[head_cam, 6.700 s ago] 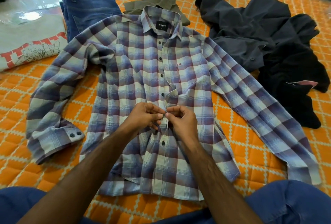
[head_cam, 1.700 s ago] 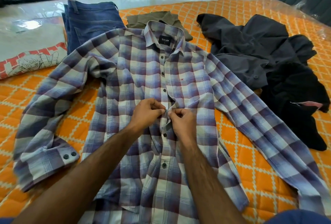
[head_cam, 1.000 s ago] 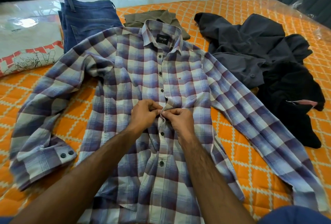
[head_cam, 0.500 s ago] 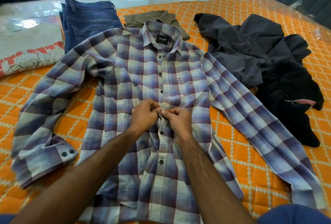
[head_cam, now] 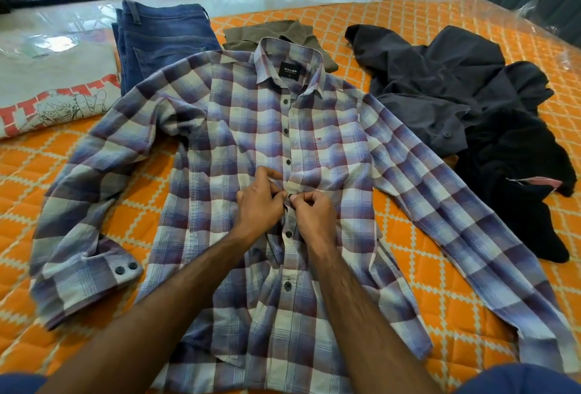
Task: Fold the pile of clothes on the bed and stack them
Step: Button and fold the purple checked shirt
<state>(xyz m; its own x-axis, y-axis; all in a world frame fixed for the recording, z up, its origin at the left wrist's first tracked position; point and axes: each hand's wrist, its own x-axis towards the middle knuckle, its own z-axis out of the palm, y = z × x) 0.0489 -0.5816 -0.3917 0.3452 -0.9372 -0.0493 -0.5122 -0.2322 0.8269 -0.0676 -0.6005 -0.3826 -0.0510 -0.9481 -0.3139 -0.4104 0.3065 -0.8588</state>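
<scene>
Checked shirt [head_cam: 239,129] lies flat mid-bed for buttoning before folding; left hand [head_cam: 256,205] and right hand [head_cam: 314,214] both pinch its placket.

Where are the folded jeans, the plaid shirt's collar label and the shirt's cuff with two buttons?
folded jeans [head_cam: 163,38], head view, on the denim's upper panel.
collar label [head_cam: 290,69], head view, centre of the black tag.
cuff [head_cam: 121,269], head view, beside its two dark buttons.

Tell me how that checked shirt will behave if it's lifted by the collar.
The checked shirt will probably go limp: its cloth already wrinkles around the left hand and right hand. The spread sleeves would likely dangle. It looks thin, so probably light, and not slippery on the quilted bed.
</scene>
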